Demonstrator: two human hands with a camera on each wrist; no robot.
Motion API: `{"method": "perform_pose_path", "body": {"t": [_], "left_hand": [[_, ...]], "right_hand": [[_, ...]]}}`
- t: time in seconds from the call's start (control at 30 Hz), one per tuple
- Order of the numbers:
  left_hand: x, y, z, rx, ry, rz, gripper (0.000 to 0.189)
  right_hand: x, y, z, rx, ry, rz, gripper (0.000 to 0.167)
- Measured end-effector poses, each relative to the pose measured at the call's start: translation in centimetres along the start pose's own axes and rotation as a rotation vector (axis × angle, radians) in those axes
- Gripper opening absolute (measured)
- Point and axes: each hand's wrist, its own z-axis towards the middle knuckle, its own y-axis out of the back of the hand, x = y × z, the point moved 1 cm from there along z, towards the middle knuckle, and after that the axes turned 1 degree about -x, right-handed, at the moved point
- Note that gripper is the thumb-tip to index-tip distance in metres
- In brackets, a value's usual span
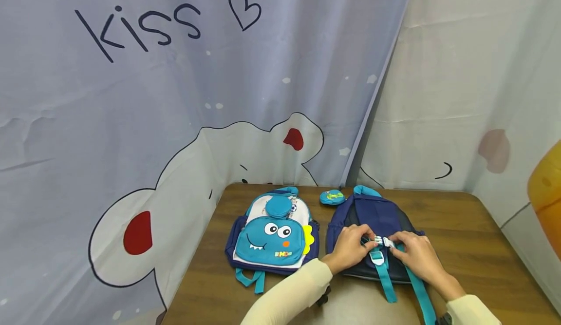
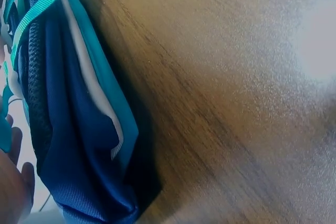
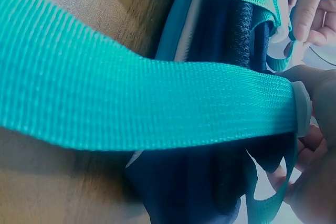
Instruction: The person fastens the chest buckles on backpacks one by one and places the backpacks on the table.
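Observation:
A navy backpack (image 1: 377, 213) lies on the table with its black back panel and teal straps facing up. Over its lower part, my left hand (image 1: 352, 245) pinches one half of a white plastic buckle (image 1: 378, 240). Facing it from the right, my right hand (image 1: 417, 253) pinches the other buckle half (image 1: 388, 242), the two pieces end to end and very close. Below them a white strap adjuster (image 1: 377, 257) sits on a teal strap (image 1: 385, 281). In the right wrist view, a wide teal strap (image 3: 210, 106) runs to a white fitting (image 3: 302, 109) at my right fingers.
To the left lies a second backpack (image 1: 269, 242), its teal dinosaur pocket facing up and a round teal pouch (image 1: 278, 206) on it. A small blue pouch (image 1: 332, 197) sits between the bags at the back. Curtains (image 1: 263, 71) hang behind the wooden table (image 1: 464, 227).

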Motion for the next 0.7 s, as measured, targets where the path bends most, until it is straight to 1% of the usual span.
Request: {"method": "perform_pose_path", "body": {"t": [0.2,0.4,0.47,0.7], "left_hand": [[-0.14,-0.19,0.01,-0.006,-0.008,-0.009,0.015],[-0.33,-0.36,0.42,0.01,-0.01,0.009,0.015],[-0.45,-0.28,0.52,0.017,-0.021,0.017,0.015],[-0.81,-0.24,0.69,0.029,-0.048,0.041,0.015]], "right_hand": [[0.17,0.1,0.08,0.002,0.015,-0.025,0.022],[0.13,0.2,0.13,0.012,-0.011,-0.039,0.022],[0.18,0.23,0.16,0.02,-0.014,-0.042,0.022],[0.46,0.42,0.4,0.03,0.019,-0.051,0.022]]}}
